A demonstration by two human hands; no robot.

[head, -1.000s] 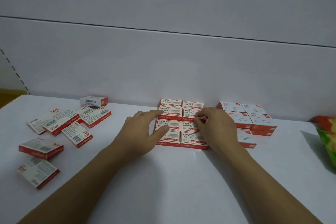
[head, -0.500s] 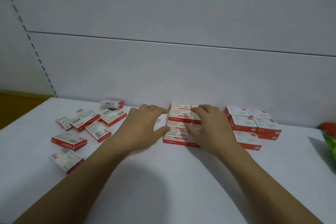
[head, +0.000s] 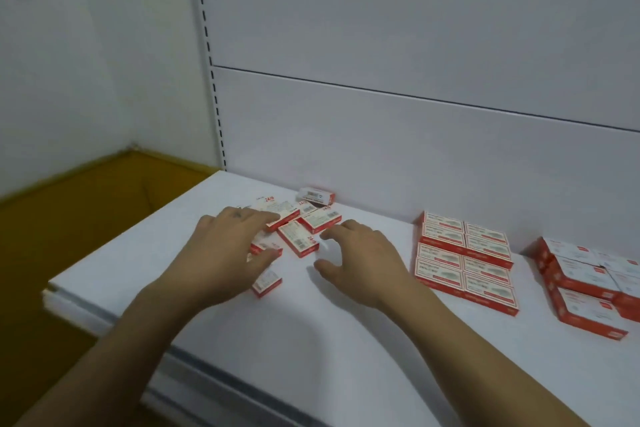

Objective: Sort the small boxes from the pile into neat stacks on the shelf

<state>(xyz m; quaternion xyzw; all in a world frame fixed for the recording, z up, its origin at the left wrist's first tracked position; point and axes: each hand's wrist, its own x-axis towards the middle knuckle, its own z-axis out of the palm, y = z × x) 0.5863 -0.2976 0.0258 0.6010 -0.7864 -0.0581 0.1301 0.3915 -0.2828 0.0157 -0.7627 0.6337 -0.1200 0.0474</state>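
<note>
**Two hands at the loose boxes**

The pile of small boxes [head: 304, 230] lies near the back left corner of the shelf [head: 311, 350]. It is best to take one box at a time and set it square on the neat stacks [head: 464, 260] along the back edge. The left hand [head: 225, 253] is spread flat over the pile's left side and seems to touch boxes. The right hand [head: 363, 263] hangs loosely curled beside the pile, holding nothing.

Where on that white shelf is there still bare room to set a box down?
Bare shelf spans the front edge, in front of both stacks. Another free patch sits by the back wall, between the loose pile and the middle stack. Crowded: around the left hand, and between that stack and the right stack.
</note>
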